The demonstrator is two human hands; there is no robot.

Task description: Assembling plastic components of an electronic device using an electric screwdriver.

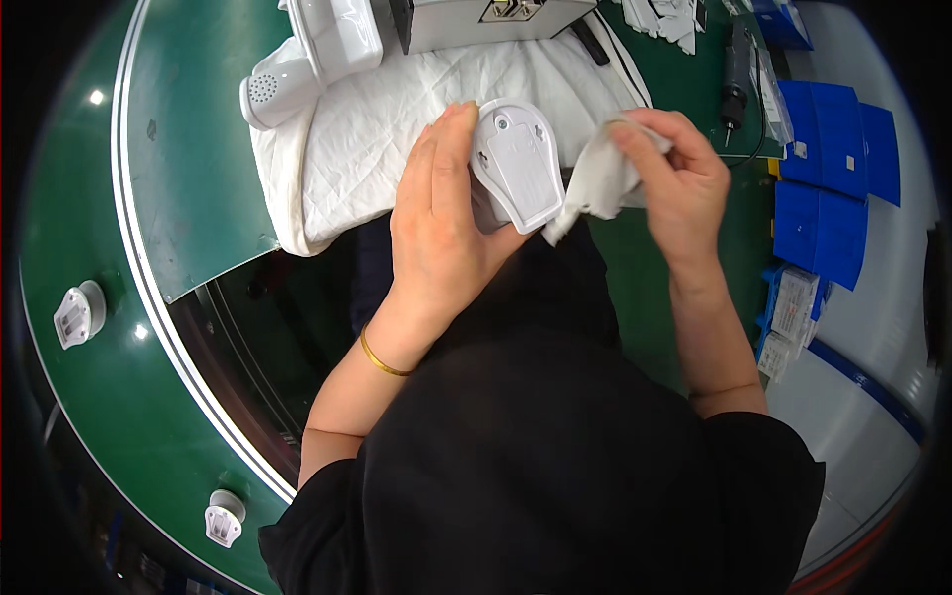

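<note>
My left hand (441, 213) is closed around a white plastic device (523, 174), rounded at the top and narrower at the bottom. Its back faces up, with a screw near the rounded end, two small slots and a closed panel in the middle. Just to the right, my right hand (684, 178) pinches a crumpled white cloth (603, 177) between thumb and fingers. The cloth hangs down toward the device's lower right edge; whether they touch I cannot tell. Both hands are above the front edge of a white fabric sheet (367, 129) on the green table (203, 159).
A white plastic housing with a perforated round end (278, 91) and a grey metal box (476, 28) stand at the back. An electric screwdriver (734, 84) lies at the right, near blue bins (823, 139). Two similar white devices (79, 314) sit on the strip at left.
</note>
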